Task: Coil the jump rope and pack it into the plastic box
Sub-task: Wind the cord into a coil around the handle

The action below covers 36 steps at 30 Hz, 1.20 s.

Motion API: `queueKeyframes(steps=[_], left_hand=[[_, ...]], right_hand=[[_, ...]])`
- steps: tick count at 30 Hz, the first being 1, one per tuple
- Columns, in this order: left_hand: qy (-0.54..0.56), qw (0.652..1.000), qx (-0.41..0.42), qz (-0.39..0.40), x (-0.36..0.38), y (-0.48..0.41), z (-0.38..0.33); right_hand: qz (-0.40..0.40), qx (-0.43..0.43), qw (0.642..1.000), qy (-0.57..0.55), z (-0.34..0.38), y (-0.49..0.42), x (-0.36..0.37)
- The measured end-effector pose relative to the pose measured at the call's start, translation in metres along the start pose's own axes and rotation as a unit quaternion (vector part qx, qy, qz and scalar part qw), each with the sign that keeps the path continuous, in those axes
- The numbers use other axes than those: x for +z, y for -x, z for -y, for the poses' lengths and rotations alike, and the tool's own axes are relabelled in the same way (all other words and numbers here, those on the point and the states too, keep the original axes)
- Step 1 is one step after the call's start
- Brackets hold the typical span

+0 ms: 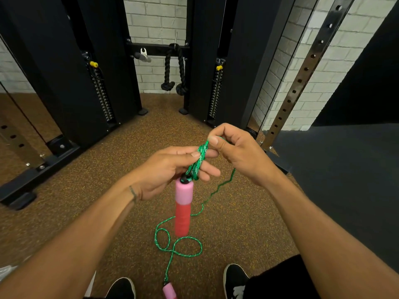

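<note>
A green jump rope [199, 157] is folded into a short bundle between both hands. My left hand [170, 171] pinches the bundle just above a pink and red foam handle [183, 209], which hangs straight down. My right hand [237, 149] grips the top of the bundle with thumb and forefinger. The loose rope [179, 244] trails down from the right hand and lies in loops on the floor. It ends at the second pink handle [168, 291] at the bottom edge, between my shoes. At the bottom left edge a bit of clear plastic [7, 271] shows; I cannot tell what it is.
Brown speckled rubber floor [108, 190] lies underfoot. A black cable machine with weight stacks [103, 93] stands ahead, with a black rope attachment [173, 70] hanging in its middle. A perforated rack upright [302, 83] and a dark mat [345, 169] are on the right. My black shoes [235, 279] are at the bottom.
</note>
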<state>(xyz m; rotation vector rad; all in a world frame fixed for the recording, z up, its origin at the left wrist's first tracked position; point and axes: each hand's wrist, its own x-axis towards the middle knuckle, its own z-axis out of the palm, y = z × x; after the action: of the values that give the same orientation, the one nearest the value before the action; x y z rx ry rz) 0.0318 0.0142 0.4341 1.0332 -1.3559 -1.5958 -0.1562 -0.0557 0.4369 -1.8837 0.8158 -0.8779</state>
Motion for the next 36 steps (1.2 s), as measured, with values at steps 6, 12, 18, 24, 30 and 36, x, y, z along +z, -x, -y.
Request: queueKeyframes(steps=[6,12,18,24,30,36], left_hand=[[-0.009,0.999,0.020,0.025,-0.002,-0.001,0.000],[0.001,0.999,0.047,0.026,-0.002,-0.001,-0.002],[-0.050,0.997,0.011,0.064,-0.002,-0.002,0.002],[0.038,0.997,0.056,0.035,-0.002,-0.004,0.000],[0.063,0.994,0.084,0.021,0.003,-0.005,0.000],[0.034,0.991,0.117,-0.054,0.003,-0.005,-0.004]], right_hand=[[0.004,0.039,0.999,-0.018,-0.005,0.000,-0.001],[-0.002,0.067,0.998,-0.018,-0.009,-0.001,-0.002],[-0.024,0.039,0.997,-0.056,-0.004,0.001,0.005],[-0.028,0.068,0.996,-0.056,-0.003,0.000,0.008],[0.029,0.117,0.991,-0.060,-0.010,0.000,0.010],[0.101,0.175,0.978,-0.049,-0.010,0.003,0.017]])
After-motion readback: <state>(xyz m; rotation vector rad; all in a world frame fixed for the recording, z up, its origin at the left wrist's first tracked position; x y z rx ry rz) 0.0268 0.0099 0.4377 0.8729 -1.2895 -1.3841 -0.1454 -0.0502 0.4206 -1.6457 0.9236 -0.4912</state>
